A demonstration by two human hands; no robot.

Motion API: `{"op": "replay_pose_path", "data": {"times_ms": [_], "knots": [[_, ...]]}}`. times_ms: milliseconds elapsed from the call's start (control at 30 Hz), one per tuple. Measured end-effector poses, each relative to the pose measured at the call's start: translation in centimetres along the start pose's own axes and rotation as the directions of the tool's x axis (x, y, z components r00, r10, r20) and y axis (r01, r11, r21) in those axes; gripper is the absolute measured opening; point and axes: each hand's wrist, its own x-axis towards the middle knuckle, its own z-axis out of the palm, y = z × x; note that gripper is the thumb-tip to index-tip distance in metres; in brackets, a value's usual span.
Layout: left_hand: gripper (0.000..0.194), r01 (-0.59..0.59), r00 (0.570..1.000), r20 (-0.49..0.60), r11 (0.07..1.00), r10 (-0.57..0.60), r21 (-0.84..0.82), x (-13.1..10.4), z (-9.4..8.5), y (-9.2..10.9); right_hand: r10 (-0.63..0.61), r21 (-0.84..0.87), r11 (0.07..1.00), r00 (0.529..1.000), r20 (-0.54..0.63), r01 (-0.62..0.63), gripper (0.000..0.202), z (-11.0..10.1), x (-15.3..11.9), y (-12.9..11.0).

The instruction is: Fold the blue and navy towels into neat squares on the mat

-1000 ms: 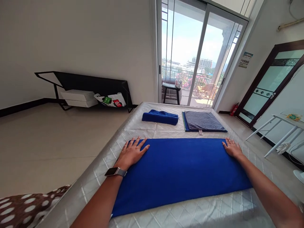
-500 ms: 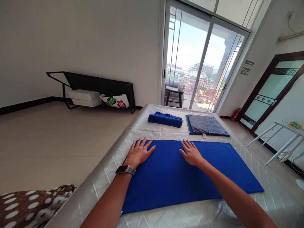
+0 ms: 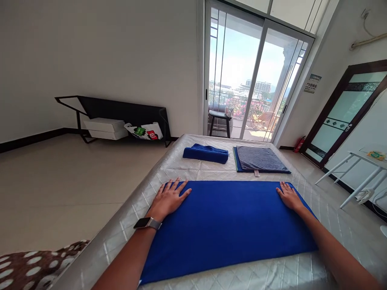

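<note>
A blue cloth (image 3: 229, 225) lies spread out flat on the pale quilted mattress (image 3: 121, 237). My left hand (image 3: 169, 198) rests open on its far left corner, fingers spread, a watch on the wrist. On the far right corner lies my right hand (image 3: 289, 196), palm down and open, with its fingers pointing away from me. Neither hand holds anything. Beyond the cloth are a folded blue cloth (image 3: 205, 154) on the left and a grey cloth (image 3: 261, 158) on top of a blue one on the right.
A brown spotted blanket (image 3: 33, 266) is at the lower left. Against the wall stands a black rack (image 3: 121, 108) with white boxes (image 3: 104, 129) and a bag. A white table (image 3: 363, 157) is on the right, and a stool (image 3: 219, 116) stands by the sliding door.
My right hand has moved right across the blue cloth, from near its middle to its far right corner. My left hand stays at the left corner. The view has shifted slightly.
</note>
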Motion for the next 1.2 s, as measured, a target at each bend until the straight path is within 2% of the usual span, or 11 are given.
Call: {"op": "replay_pose_path", "data": {"times_ms": [67,167,400,533,633,733,800,900,1033,1133,1200], "knots": [[0.061,-0.014,1.000,-0.013,1.000,0.014,0.016,0.2,0.4,-0.3,0.070,0.009,0.997,0.997,-0.018,-0.070,0.070,0.3,0.5,2.7],[0.062,-0.029,0.999,-0.014,0.999,0.030,0.037,0.5,0.9,-0.7,0.100,0.022,0.995,0.994,-0.042,-0.099,0.071,0.8,0.9,4.2],[0.063,-0.009,1.000,-0.024,1.000,0.009,0.001,0.4,0.8,-0.5,0.087,0.013,0.996,0.994,-0.066,-0.087,0.072,1.2,0.8,3.9],[0.063,0.000,1.000,-0.021,0.999,-0.001,-0.035,0.0,0.1,0.1,0.111,-0.059,0.992,0.992,-0.063,-0.115,0.070,0.0,0.1,3.2],[0.063,0.006,1.000,-0.026,0.997,-0.008,-0.072,-0.3,-0.4,0.4,0.103,-0.197,0.973,0.989,-0.108,-0.123,0.064,-1.3,-0.6,1.8],[0.063,-0.009,0.999,-0.033,0.996,0.006,-0.091,-0.5,-0.7,0.5,0.010,-0.284,0.956,0.977,-0.214,-0.072,0.060,-2.2,-1.2,-1.4],[0.064,-0.020,0.999,-0.034,0.995,0.016,-0.101,-0.5,-0.7,0.5,-0.101,-0.260,0.965,0.967,-0.233,0.038,0.059,-2.3,-1.8,-5.1],[0.064,-0.018,0.998,-0.061,0.992,0.010,-0.124,-0.5,-0.6,0.5,-0.311,-0.132,0.947,0.941,-0.133,0.294,0.058,-2.0,-3.2,-12.4],[0.063,0.002,0.996,-0.088,0.991,-0.013,-0.131,-0.3,-0.1,0.6,-0.555,0.047,0.829,0.830,-0.047,0.557,0.064,-1.2,-5.1,-21.6],[0.063,0.005,0.995,-0.095,0.992,-0.017,-0.124,-0.2,0.2,0.6,-0.610,0.116,0.787,0.792,0.001,0.606,0.066,-0.7,-5.6,-25.0],[0.063,0.003,0.995,-0.097,0.993,-0.014,-0.114,-0.1,0.3,0.5,-0.606,0.126,0.790,0.795,0.014,0.600,0.067,-0.4,-5.3,-24.9]]}}
